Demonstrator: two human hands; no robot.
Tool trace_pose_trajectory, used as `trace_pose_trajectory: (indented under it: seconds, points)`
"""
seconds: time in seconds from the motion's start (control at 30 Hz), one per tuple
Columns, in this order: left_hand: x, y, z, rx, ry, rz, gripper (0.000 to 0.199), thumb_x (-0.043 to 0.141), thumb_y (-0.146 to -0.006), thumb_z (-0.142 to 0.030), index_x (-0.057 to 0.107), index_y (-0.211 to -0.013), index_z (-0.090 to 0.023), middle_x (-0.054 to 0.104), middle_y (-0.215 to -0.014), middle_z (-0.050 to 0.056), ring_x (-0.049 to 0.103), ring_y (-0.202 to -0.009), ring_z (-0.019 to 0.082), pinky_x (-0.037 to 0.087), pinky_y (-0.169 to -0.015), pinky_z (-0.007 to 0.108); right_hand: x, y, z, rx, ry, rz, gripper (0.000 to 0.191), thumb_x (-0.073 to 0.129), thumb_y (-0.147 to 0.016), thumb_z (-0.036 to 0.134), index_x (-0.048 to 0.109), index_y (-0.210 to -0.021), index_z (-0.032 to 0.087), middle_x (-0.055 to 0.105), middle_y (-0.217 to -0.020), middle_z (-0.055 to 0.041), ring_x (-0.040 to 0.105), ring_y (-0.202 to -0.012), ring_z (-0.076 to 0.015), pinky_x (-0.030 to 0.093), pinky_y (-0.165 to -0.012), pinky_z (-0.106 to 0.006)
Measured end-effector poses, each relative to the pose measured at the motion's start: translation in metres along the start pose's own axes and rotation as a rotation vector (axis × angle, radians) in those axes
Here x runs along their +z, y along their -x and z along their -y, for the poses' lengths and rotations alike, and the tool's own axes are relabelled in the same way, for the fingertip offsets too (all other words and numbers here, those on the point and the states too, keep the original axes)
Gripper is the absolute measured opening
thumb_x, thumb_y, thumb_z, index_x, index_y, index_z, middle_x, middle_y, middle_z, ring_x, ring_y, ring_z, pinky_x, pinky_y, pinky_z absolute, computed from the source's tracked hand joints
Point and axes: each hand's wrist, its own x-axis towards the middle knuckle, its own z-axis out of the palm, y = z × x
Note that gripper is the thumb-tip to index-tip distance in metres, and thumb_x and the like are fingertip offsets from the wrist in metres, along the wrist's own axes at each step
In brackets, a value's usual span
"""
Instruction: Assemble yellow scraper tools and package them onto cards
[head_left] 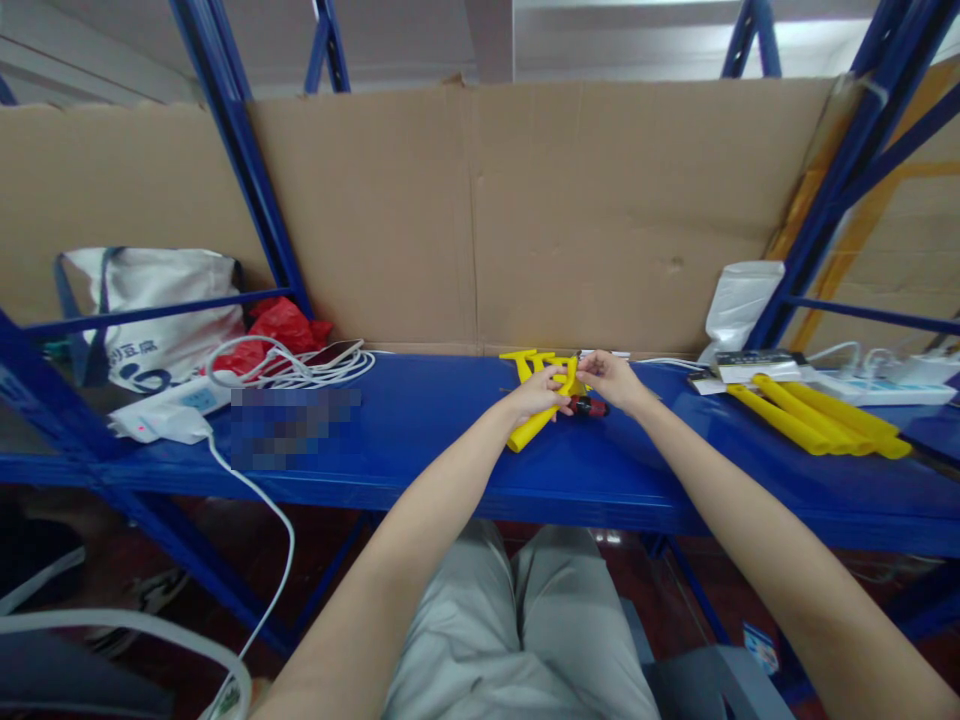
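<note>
My left hand [538, 394] is closed around a yellow plastic piece with a tube-like handle [529, 430], which slants down to the left over the blue shelf. At its upper end, my right hand [609, 378] pinches with thumb and fingertips; whatever sits between them is too small to make out. Just below the right hand lies a red and black tool handle [590, 406], partly covered by the left fingers. Behind the left hand are several more yellow pieces [525, 358] with flat, wide heads, partly hidden.
On the blue shelf [420, 420], several yellow tubes [817, 420] lie right, near a power strip [885, 388] and a white plastic bag [742, 300]. To the left are coiled white cables [330, 370], a red bag [281, 330] and a cloth tote [165, 310]. Cardboard [562, 220] stands behind.
</note>
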Motion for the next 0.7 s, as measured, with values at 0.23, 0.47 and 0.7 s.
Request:
trace_pose_trajectory:
  seconds: [0.23,0.47,0.7]
  points:
    - [0.002,0.002,-0.004,-0.026,-0.013,-0.041,0.063,0.055,-0.072,0.004,0.041,-0.128,-0.021,0.058,-0.104,0.009,0.062,-0.057,0.009,0.05,-0.048,0.018,-0.001,0.004,0.004,0.004,0.26,-0.028,0.011,0.057,-0.075,0.029,0.052,-0.077,0.019,0.064,-0.083,-0.0062,0.058,-0.072,-0.0159,0.048,-0.071,-0.03]
    - [0.006,0.007,-0.015,-0.06,0.133,-0.143,0.055,0.05,-0.075,0.005,0.041,-0.125,-0.019,0.06,-0.105,0.01,0.062,-0.051,0.008,0.044,-0.043,0.017,-0.02,0.007,0.011,0.054,0.403,0.164,0.024,0.056,-0.077,0.04,0.059,-0.071,0.017,0.067,-0.075,-0.0064,0.059,-0.07,-0.0176,0.046,-0.066,-0.028]
    - [-0.002,0.007,-0.019,-0.087,0.318,-0.33,0.052,0.042,-0.078,0.004,0.04,-0.126,-0.016,0.062,-0.11,0.013,0.064,-0.058,0.01,0.042,-0.041,0.016,-0.042,0.015,0.014,0.182,0.406,0.527,0.028,0.07,-0.063,0.045,0.071,-0.077,0.021,0.072,-0.083,-0.0034,0.064,-0.082,-0.0218,0.048,-0.073,-0.029]
